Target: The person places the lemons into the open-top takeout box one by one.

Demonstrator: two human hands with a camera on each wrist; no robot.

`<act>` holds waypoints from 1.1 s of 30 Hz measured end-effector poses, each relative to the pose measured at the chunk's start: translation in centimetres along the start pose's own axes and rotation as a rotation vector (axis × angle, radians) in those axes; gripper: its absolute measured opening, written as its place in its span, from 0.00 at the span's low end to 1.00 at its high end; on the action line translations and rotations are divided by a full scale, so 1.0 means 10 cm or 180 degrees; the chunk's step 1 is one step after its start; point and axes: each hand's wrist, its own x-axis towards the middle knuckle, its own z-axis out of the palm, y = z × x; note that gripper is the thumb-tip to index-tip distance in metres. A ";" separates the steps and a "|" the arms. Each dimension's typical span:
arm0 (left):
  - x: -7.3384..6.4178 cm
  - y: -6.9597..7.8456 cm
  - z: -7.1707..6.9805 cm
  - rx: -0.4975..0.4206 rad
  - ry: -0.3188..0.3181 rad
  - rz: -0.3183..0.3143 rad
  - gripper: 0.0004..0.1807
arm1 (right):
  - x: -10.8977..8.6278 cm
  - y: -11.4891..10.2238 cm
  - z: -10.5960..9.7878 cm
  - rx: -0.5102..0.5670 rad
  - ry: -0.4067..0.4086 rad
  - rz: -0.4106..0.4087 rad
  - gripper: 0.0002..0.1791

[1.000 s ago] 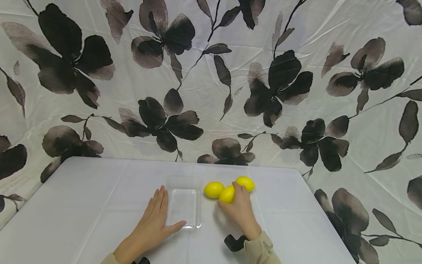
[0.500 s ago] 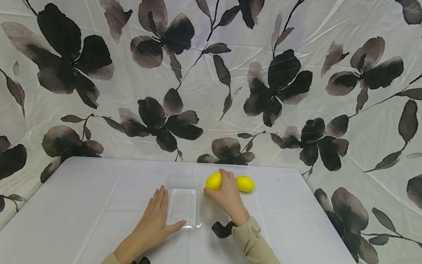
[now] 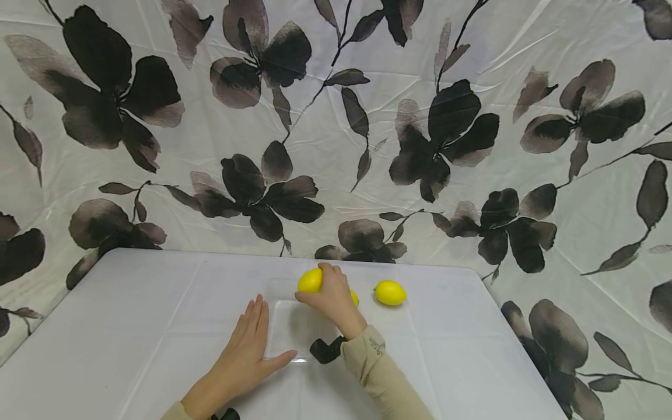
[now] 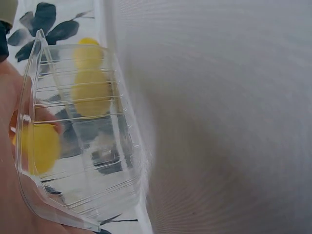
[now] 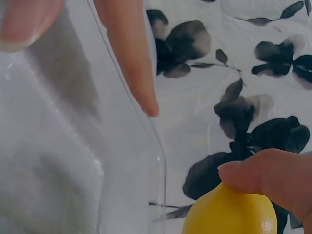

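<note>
A clear plastic container [image 3: 283,321] sits on the white table. My left hand [image 3: 238,353] lies along its left side, fingers straight, with the thumb at the near rim. My right hand [image 3: 336,300] grips a yellow lemon [image 3: 310,281] between thumb and fingers, over the container's far part. In the right wrist view the thumb presses on the held lemon [image 5: 231,212]. A second lemon [image 3: 354,298] stays mostly hidden behind the right hand, right of the container. Farther right lies a third lemon [image 3: 390,293]. Through the container wall [image 4: 78,202], the left wrist view shows yellow lemons.
The white cloth-covered table [image 3: 131,326] runs back to a hanging curtain [image 3: 357,134] with dark flowers. A black piece [image 3: 326,350] is at the right wrist, by the beige sleeve [image 3: 385,373]. Another black piece [image 3: 229,414] shows under the left wrist.
My right hand has left the front lemon's former spot, taken hold of the left lemon, then lifted and carried it left over the container. My left hand has stayed put.
</note>
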 end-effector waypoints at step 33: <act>-0.01 -0.06 0.03 -0.0013 -0.0017 0.0101 0.61 | 0.20 -0.21 0.47 -0.0547 -0.0799 0.0017 0.32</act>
